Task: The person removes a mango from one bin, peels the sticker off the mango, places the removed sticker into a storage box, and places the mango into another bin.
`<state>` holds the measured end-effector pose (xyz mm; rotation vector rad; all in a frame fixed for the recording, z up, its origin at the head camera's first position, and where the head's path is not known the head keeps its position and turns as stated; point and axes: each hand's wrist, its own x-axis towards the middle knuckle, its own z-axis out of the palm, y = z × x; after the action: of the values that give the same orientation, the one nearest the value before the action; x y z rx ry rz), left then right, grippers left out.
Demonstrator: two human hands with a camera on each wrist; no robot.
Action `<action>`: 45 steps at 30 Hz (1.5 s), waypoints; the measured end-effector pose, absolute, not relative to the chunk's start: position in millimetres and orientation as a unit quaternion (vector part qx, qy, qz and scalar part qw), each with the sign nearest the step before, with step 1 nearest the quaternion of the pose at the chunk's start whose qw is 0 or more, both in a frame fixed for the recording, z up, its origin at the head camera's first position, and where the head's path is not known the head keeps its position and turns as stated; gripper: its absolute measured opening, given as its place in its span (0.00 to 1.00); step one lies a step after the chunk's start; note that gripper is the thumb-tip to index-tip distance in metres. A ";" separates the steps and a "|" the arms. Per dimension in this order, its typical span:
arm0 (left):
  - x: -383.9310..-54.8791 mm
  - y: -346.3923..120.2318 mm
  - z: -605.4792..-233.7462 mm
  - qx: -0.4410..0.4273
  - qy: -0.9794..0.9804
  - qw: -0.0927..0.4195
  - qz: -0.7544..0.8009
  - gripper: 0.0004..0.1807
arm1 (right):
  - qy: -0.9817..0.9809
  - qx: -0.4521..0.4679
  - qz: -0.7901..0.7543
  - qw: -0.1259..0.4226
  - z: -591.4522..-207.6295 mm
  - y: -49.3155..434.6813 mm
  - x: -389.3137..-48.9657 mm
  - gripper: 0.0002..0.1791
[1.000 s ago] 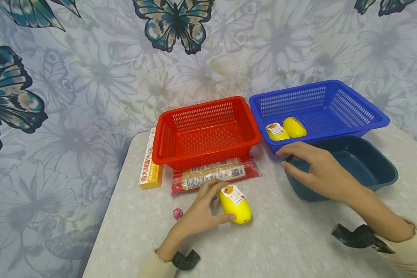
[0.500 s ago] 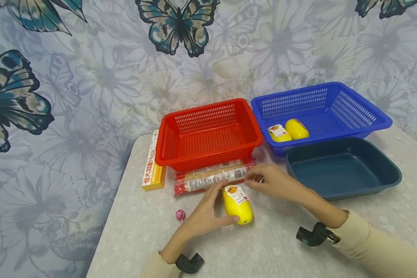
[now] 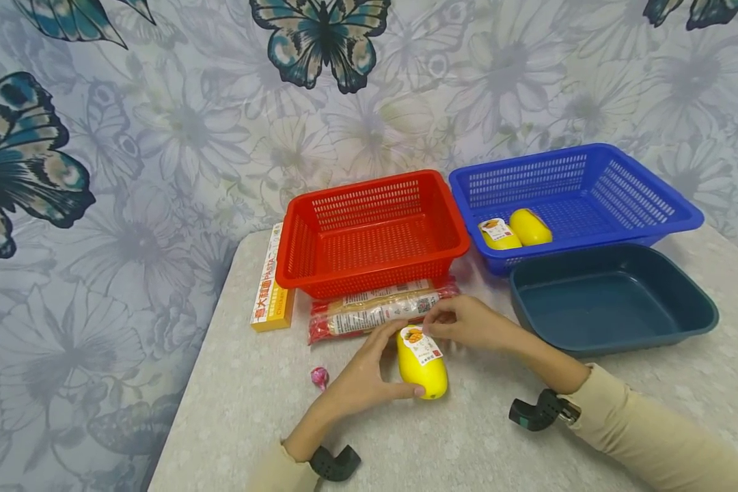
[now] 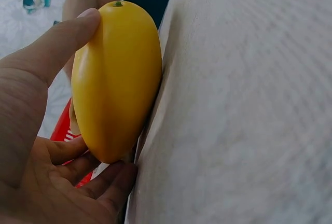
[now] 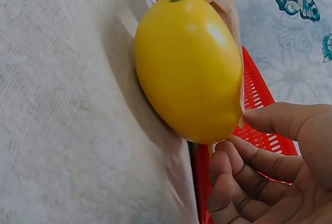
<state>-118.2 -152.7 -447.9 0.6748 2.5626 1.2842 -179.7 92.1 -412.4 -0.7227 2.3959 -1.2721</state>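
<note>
A yellow mango (image 3: 423, 372) with a white printed label (image 3: 421, 345) on top lies on the table. My left hand (image 3: 359, 374) holds it, thumb at the near end and fingers at the far end. My right hand (image 3: 467, 324) is at the mango's far right end. In the right wrist view its thumb (image 5: 264, 117) meets the label's edge, and its curled index finger touches the underside. How firmly those fingertips grip is hard to see. Two more labelled yellow mangoes (image 3: 530, 227) lie in the blue basket (image 3: 670, 212).
A red basket (image 3: 375, 279) stands behind the hands, with red-ended noodle packets (image 3: 375, 314) before it. At left are a pasta box (image 3: 272, 294) and a pink-wrapped lollipop (image 3: 320, 376). A dark teal tub (image 3: 615, 307) stands at right, before the blue basket.
My right hand has moved left from over the teal tub to the mango's far end. The left hand keeps its hold, and the mango stays in place.
</note>
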 end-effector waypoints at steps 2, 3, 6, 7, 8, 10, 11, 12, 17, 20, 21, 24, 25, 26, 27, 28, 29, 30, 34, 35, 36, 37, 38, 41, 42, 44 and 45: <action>-119.1 -152.5 -448.2 0.232 0.864 0.099 0.436 0.57 | 0.842 -0.250 -0.448 0.170 -413.7 92.1 -181.0 0.07; -119.5 -152.5 -448.5 0.233 0.862 0.100 0.438 0.57 | 0.841 -0.246 -0.449 0.174 -414.1 92.1 -181.5 0.07; -120.2 -152.6 -449.3 0.234 0.860 0.101 0.441 0.57 | 0.839 -0.238 -0.454 0.183 -414.4 91.6 -182.8 0.06; -120.5 -152.9 -449.7 0.234 0.860 0.100 0.442 0.57 | 0.838 -0.238 -0.456 0.183 -414.3 91.4 -183.2 0.06; -120.7 -153.1 -450.0 0.235 0.860 0.100 0.442 0.57 | 0.836 -0.238 -0.458 0.185 -414.3 91.3 -183.5 0.06; -121.1 -153.6 -450.4 0.237 0.859 0.098 0.443 0.57 | 0.832 -0.239 -0.465 0.187 -414.0 90.9 -183.8 0.05; -121.4 -153.8 -450.5 0.238 0.859 0.098 0.443 0.57 | 0.830 -0.238 -0.467 0.188 -413.9 90.6 -183.8 0.05; -121.7 -154.0 -450.4 0.238 0.858 0.098 0.444 0.57 | 0.828 -0.239 -0.471 0.189 -413.6 90.6 -183.8 0.05; -122.4 -153.7 -450.6 0.239 0.856 0.101 0.446 0.58 | 0.822 -0.228 -0.484 0.192 -412.6 89.7 -183.2 0.05; -122.2 -153.7 -450.6 0.234 0.859 0.105 0.443 0.58 | 0.822 -0.220 -0.489 0.190 -411.7 89.2 -182.5 0.05; -122.4 -153.8 -450.7 0.232 0.861 0.105 0.440 0.58 | 0.823 -0.217 -0.490 0.189 -411.4 89.1 -182.3 0.05; -122.5 -154.7 -450.1 0.227 0.865 0.107 0.435 0.58 | 0.818 -0.217 -0.498 0.190 -411.2 89.3 -181.6 0.05; -122.7 -155.1 -449.9 0.226 0.866 0.108 0.434 0.58 | 0.816 -0.219 -0.500 0.189 -411.2 89.5 -181.3 0.05; -122.8 -155.4 -449.8 0.226 0.866 0.108 0.432 0.58 | 0.814 -0.222 -0.503 0.188 -411.3 89.7 -181.0 0.05; -123.1 -155.7 -449.8 0.227 0.867 0.107 0.430 0.57 | 0.812 -0.224 -0.506 0.188 -411.2 90.0 -180.6 0.05; -123.2 -155.9 -449.7 0.229 0.866 0.108 0.430 0.57 | 0.810 -0.226 -0.508 0.187 -410.9 90.1 -180.0 0.05; -123.4 -155.9 -449.8 0.230 0.866 0.108 0.430 0.57 | 0.808 -0.227 -0.511 0.187 -410.4 90.3 -179.3 0.05; -123.5 -156.0 -449.8 0.231 0.866 0.109 0.430 0.57 | 0.806 -0.228 -0.513 0.187 -409.8 90.4 -178.5 0.05; -123.2 -156.1 -450.6 0.234 0.864 0.111 0.433 0.58 | 0.803 -0.233 -0.516 0.185 -407.2 90.4 -175.6 0.05; -123.1 -156.2 -450.8 0.234 0.864 0.112 0.432 0.58 | 0.802 -0.234 -0.517 0.184 -406.7 90.6 -175.1 0.05; -123.0 -156.2 -450.9 0.233 0.864 0.113 0.431 0.58 | 0.802 -0.235 -0.518 0.183 -406.3 90.8 -174.5 0.05; -123.1 -156.2 -451.0 0.233 0.865 0.112 0.430 0.58 | 0.801 -0.236 -0.519 0.182 -405.9 91.0 -174.0 0.05; -123.2 -156.2 -451.0 0.233 0.865 0.112 0.429 0.58 | 0.800 -0.238 -0.520 0.181 -405.6 91.3 -173.6 0.05; -123.5 -156.2 -450.7 0.233 0.867 0.112 0.426 0.58 | 0.797 -0.238 -0.524 0.182 -404.5 92.1 -172.7 0.05; -123.6 -156.3 -450.5 0.233 0.867 0.111 0.425 0.58 | 0.795 -0.237 -0.527 0.185 -404.2 92.5 -172.5 0.05; -123.7 -156.4 -450.1 0.232 0.867 0.113 0.427 0.59 | 0.791 -0.235 -0.532 0.189 -403.3 92.9 -172.4 0.06; -123.8 -156.6 -449.9 0.231 0.867 0.115 0.428 0.59 | 0.789 -0.233 -0.536 0.192 -402.6 92.9 -172.3 0.06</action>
<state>-123.8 -156.6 -449.9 0.6760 2.5396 1.2530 -172.3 92.9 -402.6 -0.6532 2.2153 -1.5038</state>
